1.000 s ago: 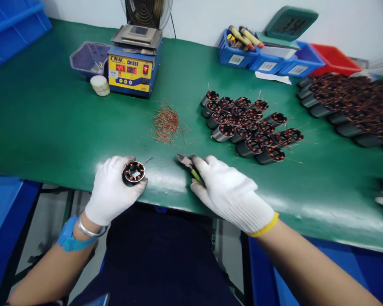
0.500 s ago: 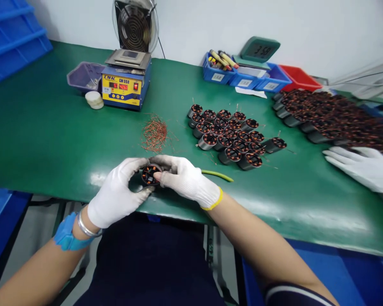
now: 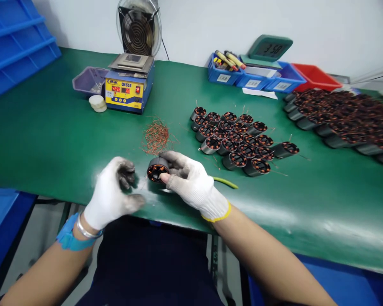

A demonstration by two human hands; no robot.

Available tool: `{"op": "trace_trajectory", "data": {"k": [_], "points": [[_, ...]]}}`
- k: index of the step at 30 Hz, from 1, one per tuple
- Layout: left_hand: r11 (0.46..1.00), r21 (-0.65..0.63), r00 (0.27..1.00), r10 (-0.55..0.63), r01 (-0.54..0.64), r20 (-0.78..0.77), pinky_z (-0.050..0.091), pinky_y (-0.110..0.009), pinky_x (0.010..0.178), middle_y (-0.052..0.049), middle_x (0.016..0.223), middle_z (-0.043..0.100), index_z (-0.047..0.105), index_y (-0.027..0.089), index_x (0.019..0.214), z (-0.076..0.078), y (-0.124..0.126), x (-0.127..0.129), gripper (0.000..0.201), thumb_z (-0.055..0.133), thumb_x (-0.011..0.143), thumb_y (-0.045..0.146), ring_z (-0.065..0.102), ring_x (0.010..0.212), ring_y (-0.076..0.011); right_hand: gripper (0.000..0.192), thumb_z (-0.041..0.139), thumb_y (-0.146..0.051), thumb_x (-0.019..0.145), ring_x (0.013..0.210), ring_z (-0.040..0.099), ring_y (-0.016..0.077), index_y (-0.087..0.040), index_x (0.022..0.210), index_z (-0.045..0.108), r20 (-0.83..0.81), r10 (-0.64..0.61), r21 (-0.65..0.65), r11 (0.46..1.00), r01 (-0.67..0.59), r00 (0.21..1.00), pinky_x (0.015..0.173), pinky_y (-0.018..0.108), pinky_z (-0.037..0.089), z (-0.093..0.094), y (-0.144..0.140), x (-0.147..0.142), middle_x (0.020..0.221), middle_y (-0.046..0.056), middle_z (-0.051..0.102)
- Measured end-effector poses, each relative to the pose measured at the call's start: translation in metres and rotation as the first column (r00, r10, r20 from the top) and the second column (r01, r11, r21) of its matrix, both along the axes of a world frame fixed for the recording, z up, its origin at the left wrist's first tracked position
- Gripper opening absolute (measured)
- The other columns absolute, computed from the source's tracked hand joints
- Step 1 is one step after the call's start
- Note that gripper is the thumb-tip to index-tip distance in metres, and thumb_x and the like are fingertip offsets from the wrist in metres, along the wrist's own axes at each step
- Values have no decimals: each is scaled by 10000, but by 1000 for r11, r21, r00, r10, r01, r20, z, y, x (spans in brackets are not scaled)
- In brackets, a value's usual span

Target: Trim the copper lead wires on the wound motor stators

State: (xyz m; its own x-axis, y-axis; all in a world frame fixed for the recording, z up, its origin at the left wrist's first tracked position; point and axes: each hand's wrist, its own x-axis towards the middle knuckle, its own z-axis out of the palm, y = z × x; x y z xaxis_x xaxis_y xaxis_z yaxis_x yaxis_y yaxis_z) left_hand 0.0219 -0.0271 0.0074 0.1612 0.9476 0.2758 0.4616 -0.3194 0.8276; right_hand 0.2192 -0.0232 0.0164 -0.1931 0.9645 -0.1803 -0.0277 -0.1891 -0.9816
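Note:
Between the thumb and fingers of my right hand [image 3: 190, 180] is a motor stator [image 3: 157, 168], a dark cylinder with copper windings inside, its open end tilted toward me. Thin wire ends stick out at its lower left. My left hand [image 3: 115, 191] is apart from it to the left, fingers curled but spread from the thumb, with nothing between them. Both hands wear white gloves with dark-stained fingertips. A heap of copper wire clippings [image 3: 156, 136] lies just beyond the stator. A yellow-green tube [image 3: 225, 182] lies beside my right wrist, partly hidden by the glove.
Several stators [image 3: 229, 146] stand grouped right of centre, and a larger batch [image 3: 341, 119] is farther right. A yellow-and-blue solder pot [image 3: 124, 91] with a fan [image 3: 136, 29] stands at the back left, near a purple bin [image 3: 87, 80]. Blue bins [image 3: 253, 80] and a clock [image 3: 270, 47] line the wall.
My left hand has let go of the stator and moved left. My right hand keeps the stator, now tilted more. The other person's gloved hand at the right has left the view.

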Motion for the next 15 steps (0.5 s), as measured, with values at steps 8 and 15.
{"op": "trace_trajectory", "data": {"k": [8,15], "points": [[947,179,809,118,-266,576,408,-251,428,28,675,520,513,229,769,-5,0,12,184,468,939,280,504,494,-107,619,765,-373,645,797,672,197,-156,1191,568,-85,-90,-20,996,89,992,677,324,550,-8,4,0,982,87,716],[996,76,982,41,-56,187,424,-252,507,24,628,550,591,195,707,-10,3,17,132,675,795,245,507,548,-109,624,796,-389,620,938,682,235,-177,1155,553,-197,-70,4,997,72,978,806,370,564,-6,3,-8,1071,102,710]]}}
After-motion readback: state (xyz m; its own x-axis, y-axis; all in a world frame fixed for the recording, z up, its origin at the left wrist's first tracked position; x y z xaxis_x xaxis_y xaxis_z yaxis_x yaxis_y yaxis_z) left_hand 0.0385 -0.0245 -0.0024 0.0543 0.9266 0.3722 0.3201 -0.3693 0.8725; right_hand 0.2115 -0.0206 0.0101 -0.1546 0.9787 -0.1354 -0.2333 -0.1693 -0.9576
